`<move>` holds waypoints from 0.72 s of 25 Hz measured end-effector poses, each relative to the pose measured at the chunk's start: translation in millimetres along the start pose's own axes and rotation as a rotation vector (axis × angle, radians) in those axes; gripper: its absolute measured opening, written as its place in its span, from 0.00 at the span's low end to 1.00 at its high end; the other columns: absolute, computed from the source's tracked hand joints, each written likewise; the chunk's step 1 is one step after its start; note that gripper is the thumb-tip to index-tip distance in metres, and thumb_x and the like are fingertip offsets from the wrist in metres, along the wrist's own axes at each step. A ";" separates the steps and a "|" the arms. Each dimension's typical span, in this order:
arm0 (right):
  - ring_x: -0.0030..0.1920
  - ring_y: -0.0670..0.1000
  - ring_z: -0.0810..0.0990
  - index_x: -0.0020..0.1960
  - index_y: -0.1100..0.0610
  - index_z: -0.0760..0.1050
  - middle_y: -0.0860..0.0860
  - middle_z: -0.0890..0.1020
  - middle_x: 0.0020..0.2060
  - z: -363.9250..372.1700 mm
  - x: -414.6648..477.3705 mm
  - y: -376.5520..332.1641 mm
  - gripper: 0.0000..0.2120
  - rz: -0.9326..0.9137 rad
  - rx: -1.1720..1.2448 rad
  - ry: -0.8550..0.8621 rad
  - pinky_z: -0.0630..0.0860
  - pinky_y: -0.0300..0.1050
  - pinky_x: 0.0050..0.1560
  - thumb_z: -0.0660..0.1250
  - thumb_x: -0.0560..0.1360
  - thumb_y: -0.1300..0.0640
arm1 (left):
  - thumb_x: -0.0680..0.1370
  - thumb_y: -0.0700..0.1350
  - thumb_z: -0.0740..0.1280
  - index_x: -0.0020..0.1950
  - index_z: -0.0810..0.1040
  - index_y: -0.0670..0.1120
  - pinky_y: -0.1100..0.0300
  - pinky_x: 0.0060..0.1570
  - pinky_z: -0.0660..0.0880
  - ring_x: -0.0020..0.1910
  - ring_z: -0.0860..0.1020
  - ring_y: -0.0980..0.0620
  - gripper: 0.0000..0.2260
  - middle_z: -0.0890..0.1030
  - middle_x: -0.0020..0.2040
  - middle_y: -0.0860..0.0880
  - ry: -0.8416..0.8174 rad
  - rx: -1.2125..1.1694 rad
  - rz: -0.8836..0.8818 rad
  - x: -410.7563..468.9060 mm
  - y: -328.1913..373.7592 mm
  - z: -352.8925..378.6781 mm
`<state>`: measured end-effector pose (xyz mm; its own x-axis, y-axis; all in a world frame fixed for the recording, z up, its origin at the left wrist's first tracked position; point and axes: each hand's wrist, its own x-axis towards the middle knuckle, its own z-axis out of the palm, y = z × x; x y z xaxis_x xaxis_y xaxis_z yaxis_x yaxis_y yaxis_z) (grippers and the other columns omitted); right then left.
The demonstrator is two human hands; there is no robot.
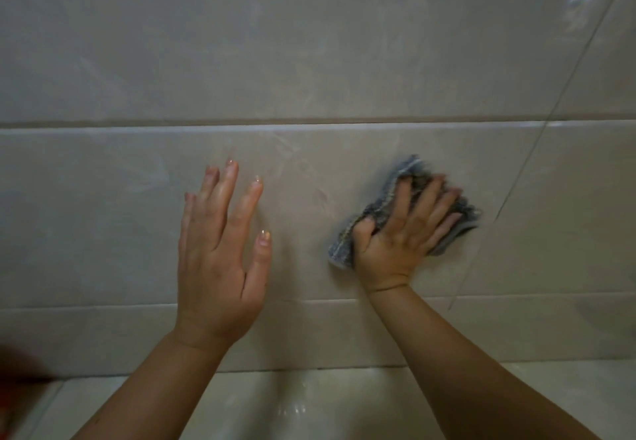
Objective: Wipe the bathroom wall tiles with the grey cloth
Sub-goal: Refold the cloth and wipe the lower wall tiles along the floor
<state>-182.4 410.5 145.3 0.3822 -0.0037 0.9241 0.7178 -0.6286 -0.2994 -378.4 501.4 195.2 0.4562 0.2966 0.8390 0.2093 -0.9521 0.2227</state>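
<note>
Glossy beige wall tiles [309, 61] fill the view, crossed by horizontal grout lines. The grey cloth [382, 205] is bunched against a lower tile, right of centre. My right hand [406, 229] lies flat on the cloth with its fingers spread and presses it to the wall; cloth edges stick out above, left and right of the hand. My left hand [220, 260] is held up left of centre, fingers straight and spread, close to the same tile and holding nothing. Whether it touches the tile I cannot tell.
A diagonal grout line [537, 150] runs down the right side. Below the wall lies a shiny pale floor or ledge [309, 405]. A blurred red-orange object [13, 388] sits at the lower left edge.
</note>
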 end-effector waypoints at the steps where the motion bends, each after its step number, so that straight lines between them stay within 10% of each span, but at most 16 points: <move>1: 0.74 0.63 0.51 0.73 0.52 0.59 0.61 0.57 0.74 0.5 -9.7 -9.1 0.30 -0.086 0.000 -0.053 0.44 0.62 0.74 0.58 0.72 0.47 | 0.80 0.46 0.57 0.76 0.64 0.44 0.39 0.76 0.53 0.80 0.54 0.44 0.24 0.60 0.78 0.43 -0.001 0.004 0.001 -0.9 -1.9 -0.7; 9: 0.78 0.52 0.53 0.74 0.45 0.65 0.46 0.63 0.75 7.2 -69.0 7.3 0.28 -0.887 -0.022 -0.232 0.53 0.49 0.73 0.64 0.75 0.47 | 0.80 0.45 0.57 0.76 0.64 0.42 0.45 0.78 0.50 0.80 0.54 0.43 0.24 0.60 0.79 0.41 0.045 -0.017 -0.070 6.0 -1.4 7.8; 18: 0.73 0.66 0.53 0.69 0.54 0.63 0.62 0.58 0.72 -10.6 -3.9 81.0 0.28 -0.231 -0.057 -0.024 0.43 0.59 0.75 0.58 0.70 0.48 | 0.80 0.46 0.56 0.76 0.64 0.43 0.45 0.78 0.50 0.80 0.55 0.43 0.24 0.60 0.78 0.42 0.003 -0.021 -0.051 -7.9 -4.4 3.5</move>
<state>-132.0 351.4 120.0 0.2257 0.1629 0.9605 0.7542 -0.6532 -0.0665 -379.9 503.5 185.9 0.4433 0.3443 0.8276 0.2138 -0.9372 0.2755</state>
